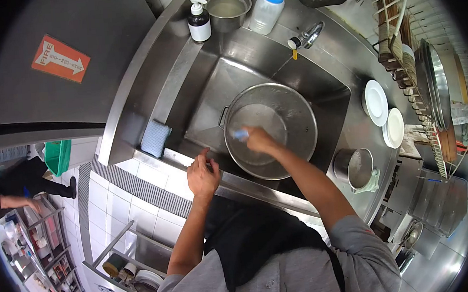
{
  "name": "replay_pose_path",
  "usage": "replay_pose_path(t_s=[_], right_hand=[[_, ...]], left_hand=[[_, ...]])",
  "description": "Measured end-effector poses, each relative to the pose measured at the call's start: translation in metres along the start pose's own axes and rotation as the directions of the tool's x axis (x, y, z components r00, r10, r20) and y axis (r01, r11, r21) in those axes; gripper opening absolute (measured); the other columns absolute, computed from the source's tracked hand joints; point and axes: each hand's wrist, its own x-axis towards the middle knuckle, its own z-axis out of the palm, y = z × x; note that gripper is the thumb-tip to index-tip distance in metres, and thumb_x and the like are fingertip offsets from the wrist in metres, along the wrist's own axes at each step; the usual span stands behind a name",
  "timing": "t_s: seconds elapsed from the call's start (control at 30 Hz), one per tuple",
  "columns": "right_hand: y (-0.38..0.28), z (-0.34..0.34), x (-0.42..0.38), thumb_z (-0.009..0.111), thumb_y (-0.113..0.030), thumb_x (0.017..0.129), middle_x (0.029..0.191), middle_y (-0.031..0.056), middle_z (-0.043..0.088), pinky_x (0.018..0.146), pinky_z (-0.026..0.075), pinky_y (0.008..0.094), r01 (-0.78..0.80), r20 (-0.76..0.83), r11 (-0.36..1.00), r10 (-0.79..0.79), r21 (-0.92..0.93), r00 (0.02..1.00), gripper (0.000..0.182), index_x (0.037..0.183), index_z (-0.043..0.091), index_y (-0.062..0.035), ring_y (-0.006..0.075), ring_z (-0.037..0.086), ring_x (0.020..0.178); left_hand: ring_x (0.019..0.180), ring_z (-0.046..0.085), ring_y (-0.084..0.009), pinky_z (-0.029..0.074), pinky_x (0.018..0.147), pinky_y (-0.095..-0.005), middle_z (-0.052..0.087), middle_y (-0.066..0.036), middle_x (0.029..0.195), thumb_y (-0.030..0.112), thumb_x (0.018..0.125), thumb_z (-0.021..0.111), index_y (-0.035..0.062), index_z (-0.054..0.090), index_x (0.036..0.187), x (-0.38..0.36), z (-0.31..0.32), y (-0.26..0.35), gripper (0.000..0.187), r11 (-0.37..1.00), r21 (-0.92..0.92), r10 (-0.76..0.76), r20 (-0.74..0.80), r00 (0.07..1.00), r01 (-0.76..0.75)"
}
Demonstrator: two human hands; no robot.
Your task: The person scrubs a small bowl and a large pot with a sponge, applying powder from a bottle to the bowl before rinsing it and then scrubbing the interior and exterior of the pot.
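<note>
A large round metal pot with a side handle stands in the steel sink. My right hand reaches inside the pot, closed on a small light-blue sponge that is blurred by motion. Over the sink's front edge hovers my left hand, empty, with its fingers loosely bent and apart. Left of it, a folded blue cloth lies on the sink's rim. The tap is at the back of the sink.
Behind the sink stand a pump bottle, a metal pot of liquid and a blue-lidded plastic jar. White plates and a smaller pot sit at right, below a wire rack. Another person is at far left.
</note>
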Motion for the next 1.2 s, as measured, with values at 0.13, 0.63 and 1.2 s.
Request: replay_pose_path(t_s=[0.13,0.63,1.2], right_hand=[[0.056,0.004,-0.076,0.071,-0.029,0.077,0.109,0.021,0.062,0.088,0.046,0.0435,-0.011,0.042,0.994,0.015,-0.108,0.999,0.05,0.12,0.056,-0.0099,0.0364,0.06,0.102],[0.136,-0.108,-0.289,0.074,-0.042,0.066,0.113,0.0196,0.057,0.088,0.047,0.0472,-0.596,-0.754,0.802,0.419,0.045,0.506,0.068,0.127,0.052,-0.0237,0.0398,0.056,0.103],[0.168,-0.07,-0.269,0.072,-0.035,0.072,0.124,0.014,0.054,0.093,0.043,0.0516,-0.541,-0.744,0.78,0.557,0.315,0.369,0.049,0.118,0.063,-0.0199,0.0393,0.048,0.115]], left_hand=[[0.07,0.062,-0.0264,0.046,0.065,-0.04,0.062,-0.006,0.079,0.01,0.078,0.062,0.0104,0.055,0.114,0.0,0.0,-0.001,0.037,1.0,0.003,0.006,0.032,0.999,-0.006],[0.074,0.064,-0.0314,0.051,0.068,-0.0423,0.065,-0.011,0.083,0.01,0.074,0.063,0.0106,0.057,0.115,-0.004,0.008,-0.012,0.042,1.0,-0.018,0.022,0.116,0.993,-0.02],[0.106,0.06,-0.0311,0.046,0.091,-0.042,0.06,-0.017,0.118,0.019,0.091,0.058,0.0081,0.046,0.131,0.042,-0.016,0.13,0.044,0.867,-0.174,0.495,0.424,0.759,-0.467]])
